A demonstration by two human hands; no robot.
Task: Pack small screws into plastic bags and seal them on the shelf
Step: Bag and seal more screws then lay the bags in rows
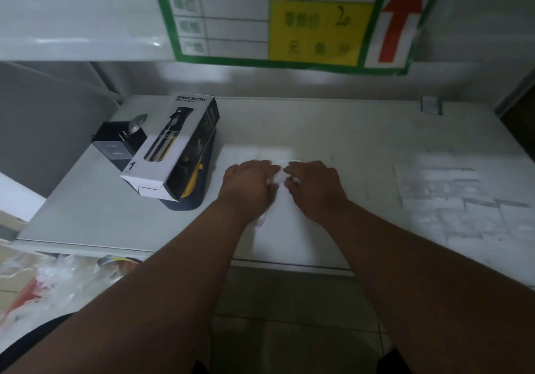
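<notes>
Near the middle of the shelf (347, 130), toward its front edge, a small plastic bag (278, 177) is being pinched between the left hand (249, 188) and the right hand (314, 190). Judging by this, the seal is best pressed evenly along the strip; screws cannot be made out.

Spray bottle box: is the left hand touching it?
Apart. The head view shows bare shelf between the spray bottle box and the left hand.
</notes>
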